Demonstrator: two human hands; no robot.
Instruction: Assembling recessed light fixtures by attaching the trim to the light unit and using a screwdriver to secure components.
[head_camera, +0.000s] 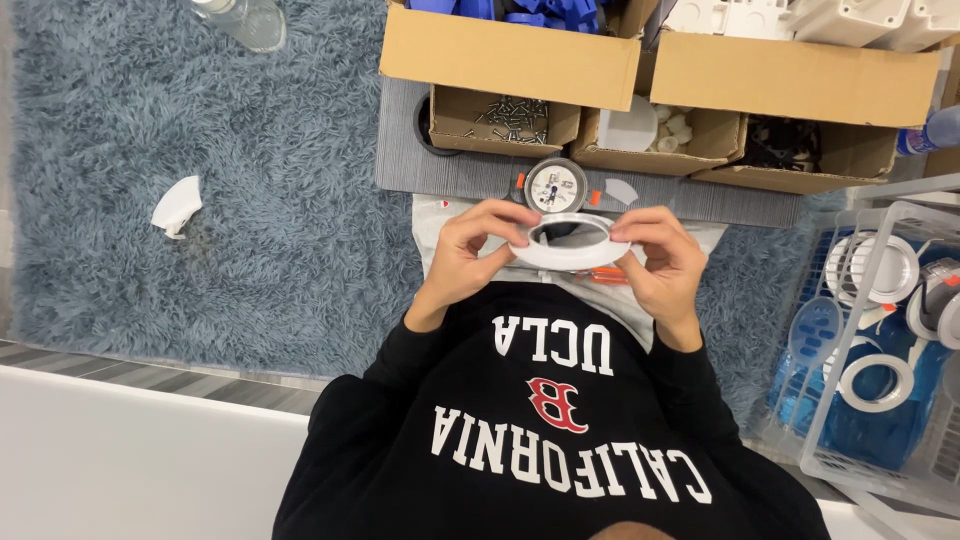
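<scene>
The person holds a white plastic ring (570, 250) up in front of the chest, the left hand (468, 255) pinching its rim on one side and the right hand (660, 255) pinching the other, fingers curled closed on the edge with thumbs underneath. The ring looks light and stiff — thin-walled, smooth, probably a bit slick — so the outer rim, gripped at opposite points as it is now, seems the safest hold; squeezing across the open middle could flex it. Just beyond it on the grey mat (450, 170) lies a round dial gauge (555, 185), with small orange pieces beside it. Cardboard boxes (510, 60) crowd the far edge, one holding screws (505, 118), and a wire basket (880, 340) of similar rings stands close on the right — the shaggy blue rug (200, 200) on the left offers the open room.
</scene>
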